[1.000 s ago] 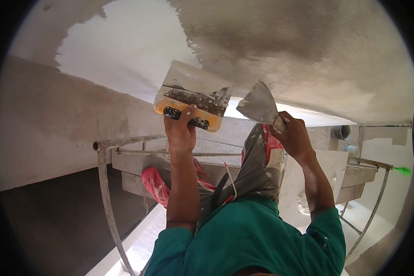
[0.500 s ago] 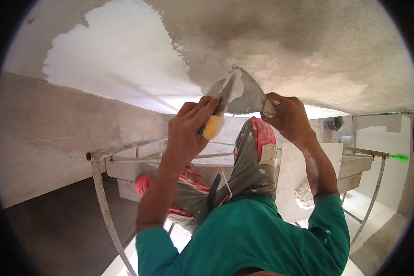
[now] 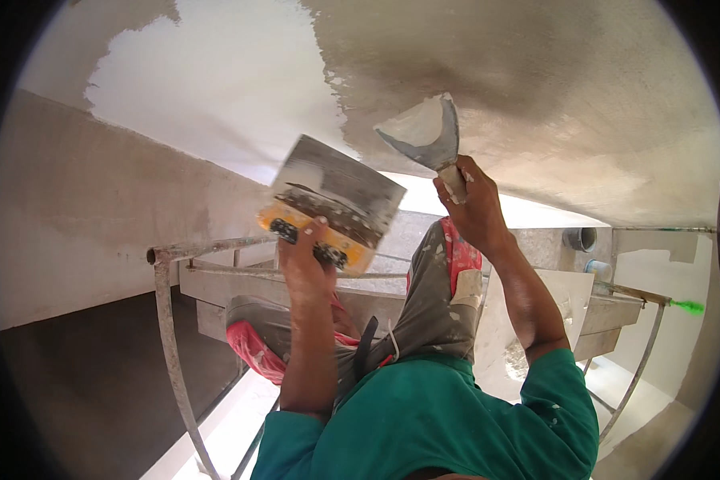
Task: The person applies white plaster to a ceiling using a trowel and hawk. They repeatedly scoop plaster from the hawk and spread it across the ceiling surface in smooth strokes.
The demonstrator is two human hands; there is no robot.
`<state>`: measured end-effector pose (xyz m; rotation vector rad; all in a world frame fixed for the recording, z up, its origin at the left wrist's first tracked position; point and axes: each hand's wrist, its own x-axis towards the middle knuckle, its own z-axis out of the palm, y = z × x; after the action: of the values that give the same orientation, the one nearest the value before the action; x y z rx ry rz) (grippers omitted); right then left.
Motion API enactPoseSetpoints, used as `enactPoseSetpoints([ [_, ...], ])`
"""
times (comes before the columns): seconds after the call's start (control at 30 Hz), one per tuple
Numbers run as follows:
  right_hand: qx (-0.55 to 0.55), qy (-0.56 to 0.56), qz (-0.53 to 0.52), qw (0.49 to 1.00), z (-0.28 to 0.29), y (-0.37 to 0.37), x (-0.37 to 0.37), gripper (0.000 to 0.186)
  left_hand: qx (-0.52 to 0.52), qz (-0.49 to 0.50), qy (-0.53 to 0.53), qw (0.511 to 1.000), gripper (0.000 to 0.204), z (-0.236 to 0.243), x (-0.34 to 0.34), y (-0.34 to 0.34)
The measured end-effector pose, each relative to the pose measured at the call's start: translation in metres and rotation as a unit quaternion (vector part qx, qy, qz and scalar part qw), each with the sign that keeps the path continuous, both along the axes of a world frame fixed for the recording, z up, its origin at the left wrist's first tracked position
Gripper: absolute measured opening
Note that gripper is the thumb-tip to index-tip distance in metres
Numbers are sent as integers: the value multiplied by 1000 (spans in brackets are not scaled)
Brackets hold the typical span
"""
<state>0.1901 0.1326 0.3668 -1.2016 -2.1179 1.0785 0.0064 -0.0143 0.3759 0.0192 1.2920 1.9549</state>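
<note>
My left hand (image 3: 308,268) grips a wide filling knife (image 3: 336,192) by its yellow-and-black handle. Its broad grey blade is tilted, smeared with putty and slightly blurred. In my right hand (image 3: 478,210) is a putty knife (image 3: 440,150), held by its short, crusted handle with the blade pointing up. A mound of white putty (image 3: 416,124) covers much of that blade. The two tools are apart. Beyond them spreads a grey plastered surface (image 3: 496,88) with a bright white patch (image 3: 216,72) at the left.
A rusty scaffold rail (image 3: 168,320) stands at my left, with another metal bar (image 3: 636,292) at my right. Planks (image 3: 608,320) lie across the frame. A pale board with putty (image 3: 500,320) rests beside my right leg. Behind it are a pipe opening (image 3: 582,238) and a bucket (image 3: 598,269).
The two blades, crossed against each other before, have separated. The filling knife has swung left and down, its blade face now showing. The putty knife now points up with putty on its blade.
</note>
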Motion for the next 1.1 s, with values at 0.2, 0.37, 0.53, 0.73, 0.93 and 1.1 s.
enactPoseSetpoints([
  [0.2, 33, 120, 47, 991, -11, -7, -30, 34, 95, -26, -91, 991, 37, -13, 16, -8],
  [0.37, 154, 173, 76, 970, -36, 8, -36, 48, 25, 21, -66, 997, 37, 1, 14, 2],
  [0.53, 331, 162, 79, 926, -25, 44, -38, 43, 118, 63, -12, 991, 20, 31, -2, 9],
  [0.73, 401, 6, 82, 913, -24, 99, 41, 33, 291, -38, 45, 955, 37, 2, -65, -11],
  [0.93, 499, -219, 8, 838, 38, 164, 146, 33, 86, 86, -53, 991, 42, -146, -80, -12],
  [1.1, 430, -291, -56, 853, 43, 222, 227, 43, -2, 100, -188, 977, 36, -339, -80, -9],
])
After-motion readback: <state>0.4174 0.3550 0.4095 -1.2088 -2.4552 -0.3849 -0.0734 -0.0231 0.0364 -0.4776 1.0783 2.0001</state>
